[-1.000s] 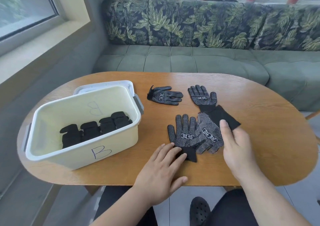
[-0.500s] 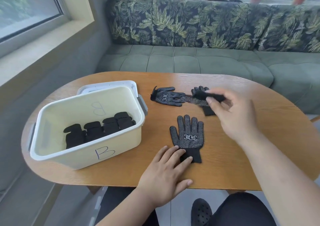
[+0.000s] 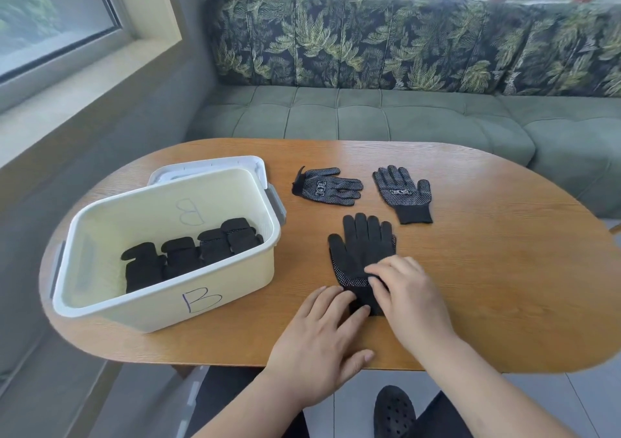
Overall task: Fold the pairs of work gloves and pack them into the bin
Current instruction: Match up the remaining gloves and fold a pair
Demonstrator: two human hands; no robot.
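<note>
Handwritten "B" on bin (image 3: 151, 303) front wall

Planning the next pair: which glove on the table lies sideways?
The far-left glove, nearest the bin. Its fingers point right, while the far-right glove and the glove under the left hand and right hand point their fingers away from the person.

Wide bare wood across the right half of the table (image 3: 504, 286), open to its edge. On the left, blocked by the high-walled bin (image 3: 100, 306), open only from above, with floor room beside the folded gloves (image 3: 188, 256). Beyond, flat and apart: sideways glove (image 3: 327, 189), far-right glove (image 3: 403, 192).
</note>
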